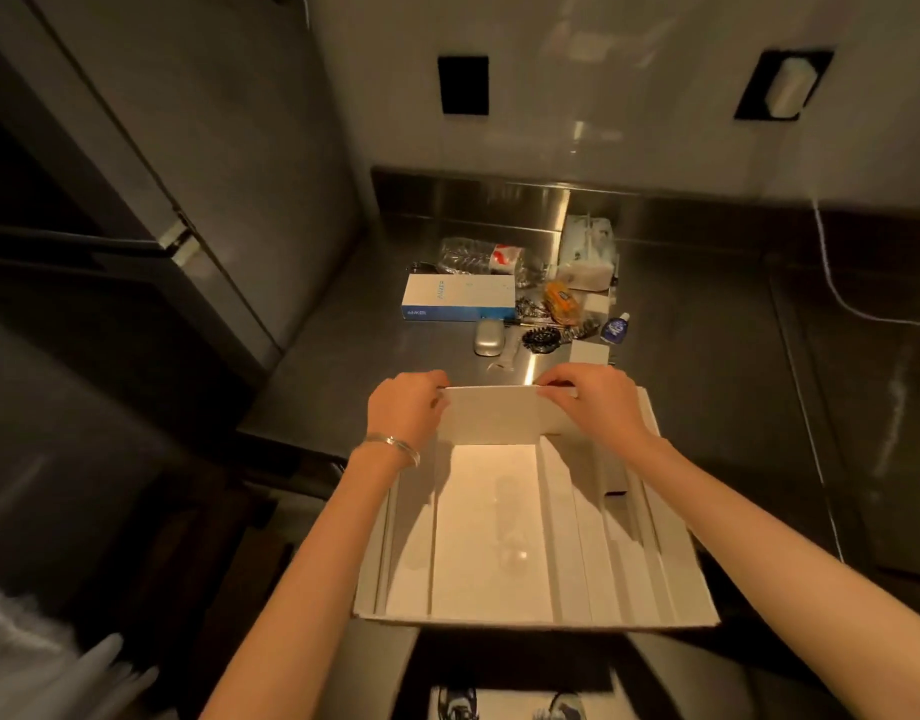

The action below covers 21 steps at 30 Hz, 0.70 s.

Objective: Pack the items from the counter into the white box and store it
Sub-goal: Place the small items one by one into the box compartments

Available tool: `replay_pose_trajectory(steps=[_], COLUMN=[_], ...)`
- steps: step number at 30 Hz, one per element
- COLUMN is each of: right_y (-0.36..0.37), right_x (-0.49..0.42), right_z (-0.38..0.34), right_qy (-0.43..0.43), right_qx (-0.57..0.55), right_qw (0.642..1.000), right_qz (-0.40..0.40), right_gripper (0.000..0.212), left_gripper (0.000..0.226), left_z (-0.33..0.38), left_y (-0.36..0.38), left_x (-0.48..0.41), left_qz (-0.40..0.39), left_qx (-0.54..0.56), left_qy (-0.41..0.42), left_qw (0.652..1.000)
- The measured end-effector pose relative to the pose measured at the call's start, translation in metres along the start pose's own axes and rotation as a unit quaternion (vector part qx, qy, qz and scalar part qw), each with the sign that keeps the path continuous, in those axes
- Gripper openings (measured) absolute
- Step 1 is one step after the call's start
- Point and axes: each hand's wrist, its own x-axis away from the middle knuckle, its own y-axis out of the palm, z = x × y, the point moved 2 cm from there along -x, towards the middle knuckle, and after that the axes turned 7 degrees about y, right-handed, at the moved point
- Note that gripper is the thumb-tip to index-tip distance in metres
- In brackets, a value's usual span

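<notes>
An open white box [489, 537] lies at the counter's front edge, partly overhanging it, with nothing inside. My left hand [408, 407] grips the left end of its far flap [494, 413]. At the flap's right end, my right hand [598, 402] pinches the top edge. Behind the box lies a cluster of items: a white and blue carton [458, 298], a crumpled plastic bottle [478, 257], a tissue pack [588, 252], an orange snack packet [562, 301], a silver case [488, 337], a black hair clip [541, 339], a small blue bottle [615, 327] and a small white box [589, 351].
The steel counter [717, 324] runs right, with a white cable [832, 283] across it. A tall steel fridge [198, 163] stands at the left. The wall behind has two dark outlets [463, 84]. My shoes [510, 704] show below the counter edge.
</notes>
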Motion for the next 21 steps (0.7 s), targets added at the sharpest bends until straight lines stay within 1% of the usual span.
replay_pose_trajectory(steps=[2,3,5,6,9,13,17,19,21], right_y=[0.003,0.005,0.007,0.008,0.015,0.025,0.029,0.026,0.017], right_x=[-0.002,-0.004,-0.007,-0.009,-0.014,-0.022,-0.032,-0.036,-0.039], right_z=[-0.006,-0.008,-0.013,-0.015,-0.024,-0.034,-0.041,-0.044,-0.046], right_qy=[0.017,0.027,0.037,0.040,0.052,0.054,0.073,0.075,0.066], right_qx=[-0.017,-0.028,-0.047,-0.056,-0.082,-0.097,-0.100,-0.099,-0.117], right_qw=[1.000,0.999,0.998,0.997,0.995,0.993,0.992,0.992,0.989], right_qz=[0.012,0.015,0.018,0.019,0.023,0.029,0.017,-0.011,-0.061], right_gripper=[0.016,0.015,0.015,0.015,0.018,0.017,0.017,0.019,0.020], left_gripper=[0.017,0.015,0.009,0.008,0.009,0.009,0.010,0.010,0.010], left_z=[-0.005,-0.009,-0.018,-0.022,-0.034,-0.052,-0.064,-0.067,-0.070], left_y=[0.002,0.000,-0.003,-0.004,-0.006,-0.007,-0.010,-0.012,-0.014], left_x=[0.003,0.003,-0.002,-0.006,-0.015,-0.024,-0.036,-0.044,-0.050], left_qz=[0.058,0.073,0.074,0.062,0.032,0.043,0.048,0.039,0.030], left_qx=[0.083,0.139,0.226,0.241,0.224,0.205,0.202,0.199,0.197], left_qy=[0.007,0.010,0.008,0.009,0.019,0.022,0.038,0.048,0.057], left_qw=[0.995,0.988,0.971,0.969,0.974,0.978,0.978,0.978,0.978])
